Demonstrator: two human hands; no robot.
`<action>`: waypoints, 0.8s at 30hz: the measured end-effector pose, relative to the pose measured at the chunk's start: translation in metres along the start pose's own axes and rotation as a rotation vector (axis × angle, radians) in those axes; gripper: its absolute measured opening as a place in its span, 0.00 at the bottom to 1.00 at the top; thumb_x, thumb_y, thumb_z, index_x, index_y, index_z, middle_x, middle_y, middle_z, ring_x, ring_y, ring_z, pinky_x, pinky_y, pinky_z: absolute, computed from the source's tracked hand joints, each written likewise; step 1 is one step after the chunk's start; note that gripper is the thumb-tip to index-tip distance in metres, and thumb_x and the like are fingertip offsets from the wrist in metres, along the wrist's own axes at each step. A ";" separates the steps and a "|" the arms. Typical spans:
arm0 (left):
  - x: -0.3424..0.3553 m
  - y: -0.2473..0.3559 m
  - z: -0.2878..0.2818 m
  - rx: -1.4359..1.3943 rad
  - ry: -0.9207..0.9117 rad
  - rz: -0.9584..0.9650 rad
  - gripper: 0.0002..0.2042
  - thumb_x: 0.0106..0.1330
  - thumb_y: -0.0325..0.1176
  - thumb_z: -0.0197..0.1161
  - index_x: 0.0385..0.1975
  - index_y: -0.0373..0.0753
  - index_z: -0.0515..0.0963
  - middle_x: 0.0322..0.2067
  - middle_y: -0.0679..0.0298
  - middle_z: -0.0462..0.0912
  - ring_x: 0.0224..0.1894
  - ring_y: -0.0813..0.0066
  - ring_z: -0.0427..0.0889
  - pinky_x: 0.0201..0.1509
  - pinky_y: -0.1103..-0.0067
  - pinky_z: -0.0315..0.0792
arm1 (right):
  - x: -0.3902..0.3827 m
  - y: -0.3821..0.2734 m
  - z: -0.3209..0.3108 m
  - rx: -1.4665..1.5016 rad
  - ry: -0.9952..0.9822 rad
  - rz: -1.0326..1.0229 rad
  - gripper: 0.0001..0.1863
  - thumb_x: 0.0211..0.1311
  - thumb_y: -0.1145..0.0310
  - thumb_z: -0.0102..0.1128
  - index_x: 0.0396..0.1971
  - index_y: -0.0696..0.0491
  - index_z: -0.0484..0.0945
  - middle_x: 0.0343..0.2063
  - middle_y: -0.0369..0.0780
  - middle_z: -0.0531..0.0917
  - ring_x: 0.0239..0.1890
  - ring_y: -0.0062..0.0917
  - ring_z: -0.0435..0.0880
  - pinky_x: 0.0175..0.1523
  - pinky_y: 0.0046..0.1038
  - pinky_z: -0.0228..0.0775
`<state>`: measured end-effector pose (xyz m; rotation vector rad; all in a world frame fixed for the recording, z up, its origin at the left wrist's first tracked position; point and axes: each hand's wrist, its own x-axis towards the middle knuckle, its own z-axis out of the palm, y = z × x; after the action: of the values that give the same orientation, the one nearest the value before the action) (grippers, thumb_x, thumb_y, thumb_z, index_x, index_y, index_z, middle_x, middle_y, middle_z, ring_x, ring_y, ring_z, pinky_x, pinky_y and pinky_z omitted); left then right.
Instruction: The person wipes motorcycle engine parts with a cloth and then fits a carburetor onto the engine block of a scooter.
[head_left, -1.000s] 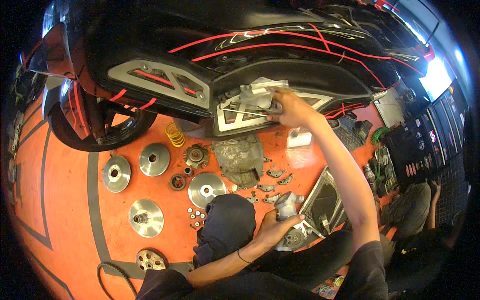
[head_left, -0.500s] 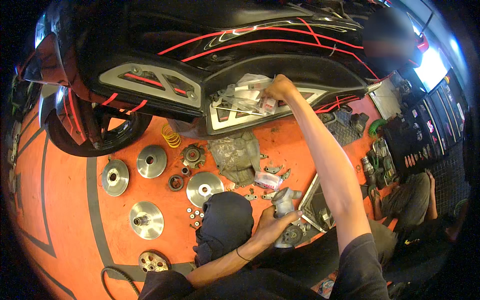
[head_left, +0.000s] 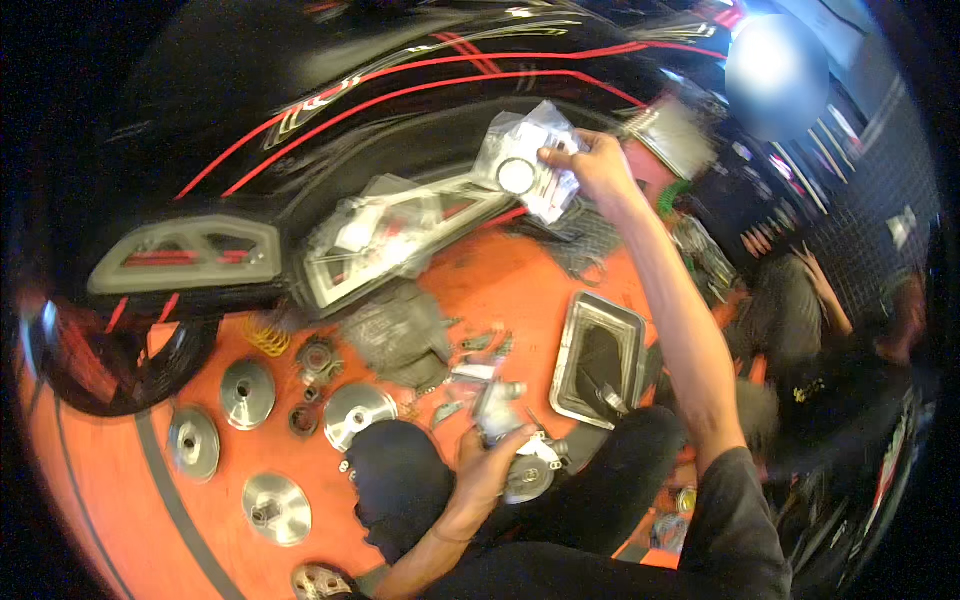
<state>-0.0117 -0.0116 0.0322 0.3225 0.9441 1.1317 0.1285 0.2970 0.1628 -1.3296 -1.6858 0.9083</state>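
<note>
While right fingers pinch a clear bag containing a dark-rimmed disc, raised beside black bodywork, left fingers wrap a grey metal part above orange floor; tray there holds a brush-like tool.

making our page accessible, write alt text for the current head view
The person's right hand holds up a clear plastic packet while the left hand grips a grey metal part. Round metal discs lie on the orange floor beside a black, red-striped scooter.
</note>
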 end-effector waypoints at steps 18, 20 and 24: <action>0.004 -0.025 0.007 0.163 0.149 0.180 0.18 0.61 0.47 0.54 0.37 0.35 0.71 0.29 0.61 0.76 0.27 0.69 0.79 0.27 0.74 0.77 | -0.378 0.240 -0.322 0.171 1.216 0.525 0.13 0.47 0.72 0.63 0.33 0.63 0.78 0.29 0.41 0.82 0.28 0.25 0.80 0.33 0.27 0.71; 0.004 -0.025 0.012 0.146 0.109 0.106 0.19 0.62 0.47 0.54 0.39 0.35 0.70 0.29 0.61 0.76 0.27 0.69 0.79 0.27 0.74 0.77 | -0.393 0.255 -0.330 -0.495 1.187 0.731 0.20 0.44 0.65 0.64 0.37 0.63 0.80 0.35 0.51 0.83 0.38 0.40 0.83 0.43 0.34 0.73; 0.004 -0.026 0.016 0.144 0.111 0.116 0.17 0.63 0.44 0.52 0.42 0.35 0.71 0.30 0.61 0.77 0.29 0.70 0.79 0.30 0.74 0.77 | -0.410 0.272 -0.344 -0.905 1.034 0.930 0.22 0.47 0.61 0.64 0.38 0.62 0.79 0.35 0.54 0.82 0.42 0.45 0.81 0.49 0.37 0.71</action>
<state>0.0171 -0.0154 0.0227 0.4392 1.1193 1.1999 0.6077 -0.0301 0.0087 -2.6426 -0.5410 -0.2874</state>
